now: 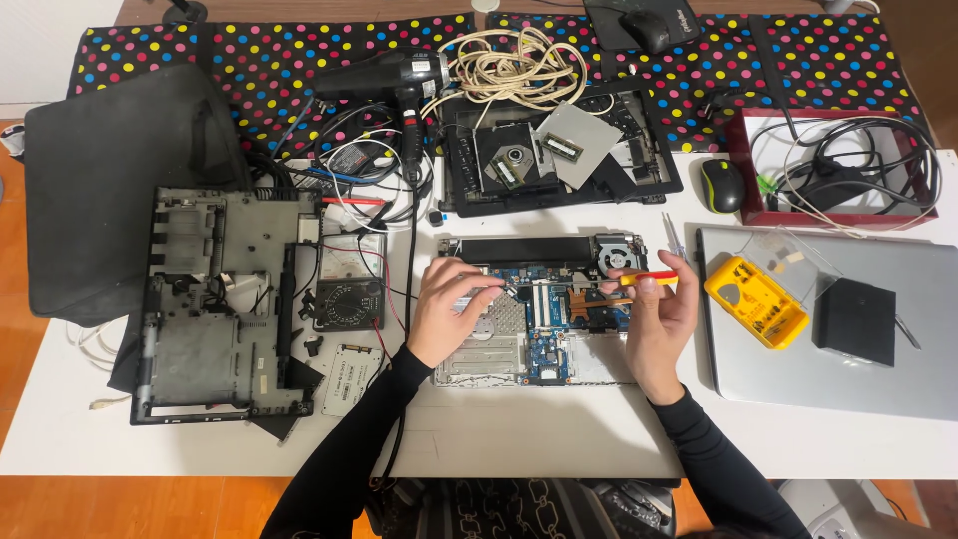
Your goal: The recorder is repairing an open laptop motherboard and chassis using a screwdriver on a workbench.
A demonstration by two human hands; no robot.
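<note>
We look down on a white table (519, 439) where an opened laptop chassis with its blue circuit board and round cooling fan exposed (544, 309) lies just in front of us. Our left hand (444, 309) rests on the left part of the board, its fingers curled, thumb and forefinger pinched on a small silvery piece (496, 286) that lies against the board; it is too small for us to say what it is. Our right hand (659, 309) is raised over the right part of the board, thumb and fingers closed around a screwdriver with a red and yellow handle (649, 279), which lies nearly level and points left towards the fan.

To the left of the chassis lies a grey plastic laptop bottom cover (215, 299), inner side up, and between the two we see a black analogue meter with red and black leads (347, 284). Behind the chassis rests a second black laptop frame holding loose parts (559, 150), with a black hair dryer (384, 75) and a coil of cream cable (509, 65) beside it on a black cloth with coloured dots (259, 60). To the right lie a closed silver laptop (898, 369), a yellow case of screwdriver bits (755, 299) on its lid, and a black and green mouse (721, 185).
</note>
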